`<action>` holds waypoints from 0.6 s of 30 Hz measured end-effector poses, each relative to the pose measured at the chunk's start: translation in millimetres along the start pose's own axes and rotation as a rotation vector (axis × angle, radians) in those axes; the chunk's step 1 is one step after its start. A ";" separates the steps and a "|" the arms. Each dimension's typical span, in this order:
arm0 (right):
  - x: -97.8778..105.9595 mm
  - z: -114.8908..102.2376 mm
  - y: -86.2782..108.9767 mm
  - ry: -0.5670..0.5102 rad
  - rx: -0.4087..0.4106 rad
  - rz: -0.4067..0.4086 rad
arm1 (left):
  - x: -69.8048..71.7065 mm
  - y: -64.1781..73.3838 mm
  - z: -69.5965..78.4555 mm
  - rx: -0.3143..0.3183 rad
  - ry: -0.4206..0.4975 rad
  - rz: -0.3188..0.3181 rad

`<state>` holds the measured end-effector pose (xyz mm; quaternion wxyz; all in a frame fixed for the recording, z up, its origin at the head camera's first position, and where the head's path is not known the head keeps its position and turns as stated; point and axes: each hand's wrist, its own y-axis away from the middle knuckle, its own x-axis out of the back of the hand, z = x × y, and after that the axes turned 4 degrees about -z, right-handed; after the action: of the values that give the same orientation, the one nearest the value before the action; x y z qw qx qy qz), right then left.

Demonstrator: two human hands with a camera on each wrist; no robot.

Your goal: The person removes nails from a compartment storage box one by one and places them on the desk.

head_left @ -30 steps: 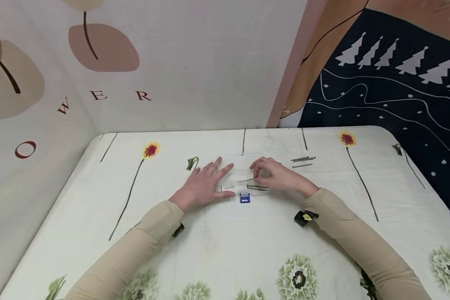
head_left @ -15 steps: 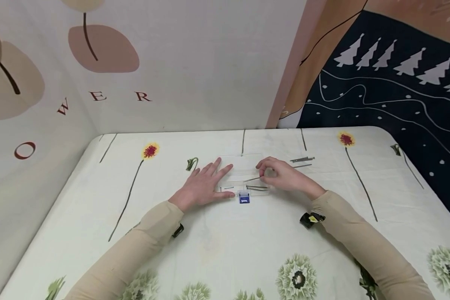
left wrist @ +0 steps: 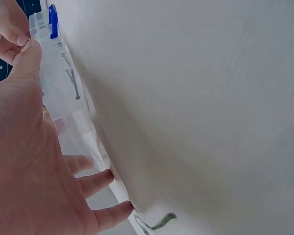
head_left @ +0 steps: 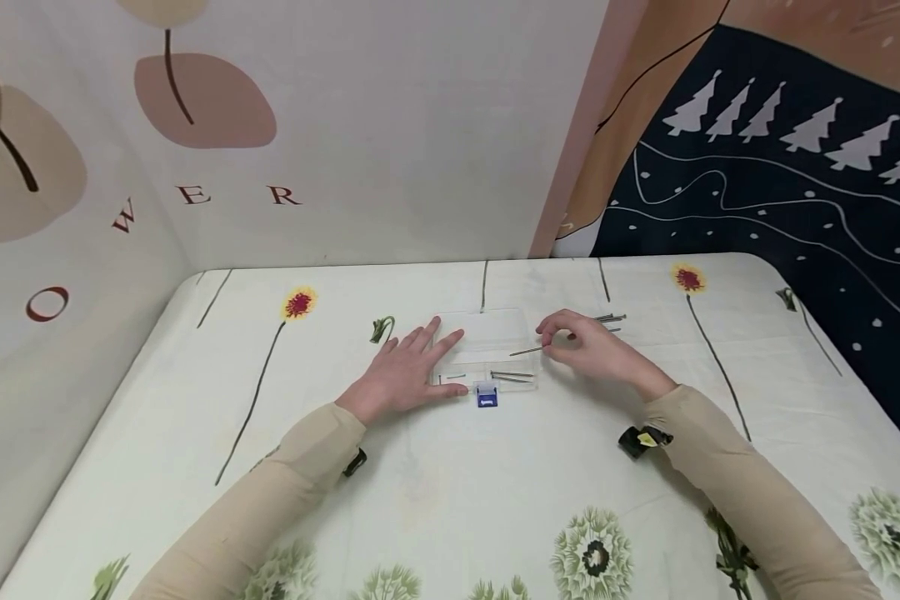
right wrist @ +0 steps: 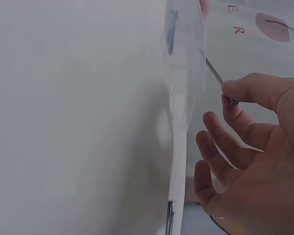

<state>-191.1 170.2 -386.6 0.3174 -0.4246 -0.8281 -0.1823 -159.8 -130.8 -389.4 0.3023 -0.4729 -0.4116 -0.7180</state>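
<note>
A clear plastic box [head_left: 525, 387] with a blue latch [head_left: 487, 398] lies on the table, its transparent lid [head_left: 491, 329] laid back. My left hand [head_left: 408, 371] rests on the box's left side with fingers spread. My right hand [head_left: 596, 348] pinches a long nail [head_left: 527, 352] between thumb and index finger, just right of the box. The nail's head [right wrist: 233, 103] shows under those fingertips in the right wrist view; its other end points left over the lid's edge. Nails [head_left: 512, 379] lie in the right compartment, and smaller ones [head_left: 456, 376] in the left.
Several loose nails [head_left: 615, 317] lie on the table behind the right hand, partly hidden by it. A white flower-printed cloth [head_left: 450, 500] covers the table. A hanging cloth [head_left: 390, 150] stands behind its far edge.
My right hand has drawn back to the right with the pinched nail, from over the box to beside it. My left hand keeps its place on the box.
</note>
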 end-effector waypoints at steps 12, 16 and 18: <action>25.6 18.3 18.5 -0.059 -0.060 0.080 | 0.0 -0.3 -0.3 -0.007 0.005 0.005; 32.6 22.2 23.1 -0.054 -0.081 0.106 | -0.5 -0.4 -0.6 -0.007 0.008 0.003; 35.3 23.5 25.1 -0.048 -0.089 0.116 | -0.8 -0.3 -0.7 -0.008 0.011 0.003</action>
<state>-194.7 218.7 -379.0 0.2883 -0.4898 -0.8006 -0.1899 -160.1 -131.2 -390.4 0.3037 -0.4708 -0.4066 -0.7217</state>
